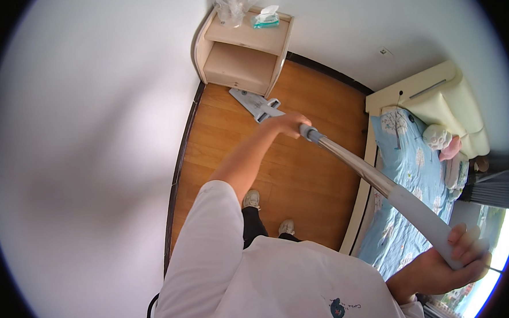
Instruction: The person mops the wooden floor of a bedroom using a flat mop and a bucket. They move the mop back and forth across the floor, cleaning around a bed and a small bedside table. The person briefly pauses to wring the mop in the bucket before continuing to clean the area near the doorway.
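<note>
A long mop handle (pixel 360 164) runs diagonally from the centre to the lower right. My left hand (pixel 291 124) grips its lower part, just above the mop head. My right hand (pixel 454 261) is wrapped around the thick white upper end, with the fingers slightly blurred. The flat grey-white mop head (pixel 249 102) lies on the wooden floor (pixel 254 159), against or close to the front of a cream bedside cabinet (pixel 245 68); whether part of it is under the cabinet I cannot tell.
On the cabinet top are a clear plastic bag (pixel 234 9) and a tissue pack (pixel 266 19). A white wall (pixel 85 146) with dark skirting (pixel 179 158) runs along the left. On the right stands a bed with a blue patterned cover (pixel 411 185), a cream headboard (pixel 450 101) and plush items.
</note>
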### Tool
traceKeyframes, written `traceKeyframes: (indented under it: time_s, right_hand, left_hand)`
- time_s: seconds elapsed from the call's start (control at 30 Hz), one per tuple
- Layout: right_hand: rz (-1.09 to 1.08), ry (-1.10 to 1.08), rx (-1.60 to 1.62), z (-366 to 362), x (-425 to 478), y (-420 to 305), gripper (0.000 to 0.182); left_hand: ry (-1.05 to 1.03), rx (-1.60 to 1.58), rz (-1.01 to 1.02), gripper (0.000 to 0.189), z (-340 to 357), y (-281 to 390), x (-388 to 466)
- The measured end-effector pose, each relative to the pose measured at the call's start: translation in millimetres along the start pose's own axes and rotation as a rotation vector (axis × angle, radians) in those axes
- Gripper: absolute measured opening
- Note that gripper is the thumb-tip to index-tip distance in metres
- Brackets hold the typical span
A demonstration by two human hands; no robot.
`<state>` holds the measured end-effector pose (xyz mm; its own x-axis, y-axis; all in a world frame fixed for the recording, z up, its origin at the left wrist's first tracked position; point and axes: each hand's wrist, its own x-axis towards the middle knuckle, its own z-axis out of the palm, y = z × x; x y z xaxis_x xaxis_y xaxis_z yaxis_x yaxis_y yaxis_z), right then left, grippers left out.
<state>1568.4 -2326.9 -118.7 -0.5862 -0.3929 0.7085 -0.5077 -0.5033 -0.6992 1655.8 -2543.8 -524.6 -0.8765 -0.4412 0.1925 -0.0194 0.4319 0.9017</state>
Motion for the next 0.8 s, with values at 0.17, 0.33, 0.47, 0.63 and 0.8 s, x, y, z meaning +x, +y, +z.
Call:
traceKeyframes:
  time_s: [0.17, 0.33, 0.47, 0.63, 0.8]
  right_hand:
    - [-0.043, -0.392, 0.143, 18.0, -15.2, -0.2, 0.022]
    - [-0.029, -0.692, 0.216, 7.0, -17.3, 6.4, 0.023]
    - [0.020, -0.650, 0.267, -8.1, -13.6, 4.2, 0.021]
    - [0.038, -0.742, 0.418, -56.6, -5.6, 3.6, 0.024]
    - [0.060, -0.691, 0.395, -154.5, -4.3, 1.6, 0.023]
  left_hand:
    - [0.079, 0.029, -0.056, 0.021, -17.2, 4.1, -35.0]
    - [0.301, 0.128, -0.297, 0.014, -4.4, 6.7, -75.5]
    - [0.530, 0.083, -0.321, 0.013, 32.7, 27.1, -89.3]
    - [0.734, 0.102, -0.382, 0.014, 88.7, 59.1, -112.1]
    - [0.817, 0.125, -0.394, 0.016, 159.2, 94.7, -130.0]
